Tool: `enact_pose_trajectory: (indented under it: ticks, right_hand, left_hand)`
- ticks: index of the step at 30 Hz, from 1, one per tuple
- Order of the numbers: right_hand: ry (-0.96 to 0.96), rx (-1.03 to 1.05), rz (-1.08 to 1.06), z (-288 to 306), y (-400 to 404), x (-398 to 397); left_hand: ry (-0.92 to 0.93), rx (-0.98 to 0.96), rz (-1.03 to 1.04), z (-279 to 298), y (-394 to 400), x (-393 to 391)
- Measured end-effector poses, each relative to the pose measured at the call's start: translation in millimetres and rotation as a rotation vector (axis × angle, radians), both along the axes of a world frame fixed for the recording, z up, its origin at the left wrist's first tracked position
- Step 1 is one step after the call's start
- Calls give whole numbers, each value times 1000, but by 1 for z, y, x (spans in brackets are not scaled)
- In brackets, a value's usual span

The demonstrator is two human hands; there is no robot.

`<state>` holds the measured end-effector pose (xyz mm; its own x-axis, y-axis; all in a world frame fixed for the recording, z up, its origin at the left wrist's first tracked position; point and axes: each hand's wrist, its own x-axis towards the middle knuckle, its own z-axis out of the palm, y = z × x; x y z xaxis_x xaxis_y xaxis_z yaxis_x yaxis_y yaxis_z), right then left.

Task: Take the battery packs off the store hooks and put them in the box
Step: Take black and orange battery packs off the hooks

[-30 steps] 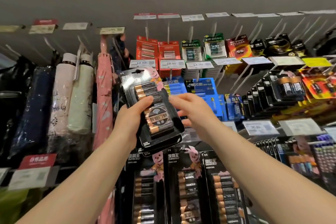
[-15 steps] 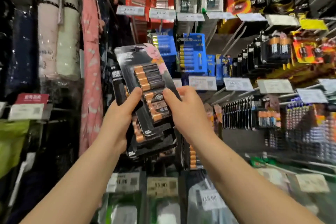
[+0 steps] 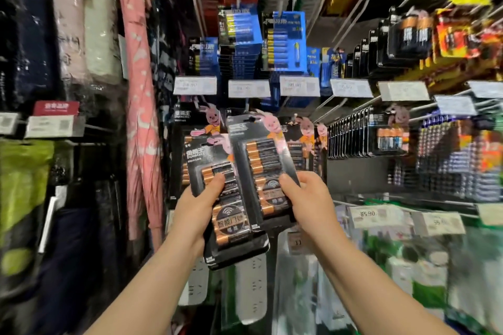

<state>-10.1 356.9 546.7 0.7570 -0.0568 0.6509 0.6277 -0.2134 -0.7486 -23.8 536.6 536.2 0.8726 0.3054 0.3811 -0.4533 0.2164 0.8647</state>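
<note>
Black Duracell battery packs [image 3: 255, 171] are off their hooks, fanned between both hands: the left hand [image 3: 196, 209] grips the lower stack, the right hand [image 3: 307, 198] pinches the upper pack. Next comes lowering them into the box, which isn't in view; more packs [image 3: 304, 141] hang behind.

Both bare forearms reach up and forward from the bottom of the view, converging toward the middle; the left hand [image 3: 194, 209] sits lower and to the left, its thumb laid flat across the front of a battery pack [image 3: 223, 198] and its fingers hidden behind; the right hand [image 3: 309, 200] is level with it and just beside, back turned to the camera, thumb pressed on a second pack [image 3: 265, 168], grip closed round its edge.
</note>
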Motion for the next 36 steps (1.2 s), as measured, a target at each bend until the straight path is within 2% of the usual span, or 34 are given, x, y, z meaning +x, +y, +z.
enact_pose_trajectory:
  ticks: [6, 14, 23, 27, 31, 33, 36]
  right_hand:
    - [14, -10, -21, 5, -4, 24]
    - [60, 185, 82, 24, 31, 46]
    - [199, 148, 104, 14, 37, 55]
    - [139, 81, -6, 9, 32, 44]
    - [-22, 79, -198, 0, 29, 30]
    - [-42, 1, -133, -3, 32, 22]
    - [30, -150, 90, -7, 43, 8]
  left_hand:
    - [-77, 3, 30, 14, 27, 3]
    - [-105, 17, 17, 29, 40, 0]
    - [-116, 4, -23, 24, 41, 19]
    - [-124, -7, -27, 19, 36, 23]
    - [-133, -48, -53, 19, 30, 24]
    - [-136, -65, -65, 19, 26, 24]
    - [-143, -68, -73, 21, 20, 23]
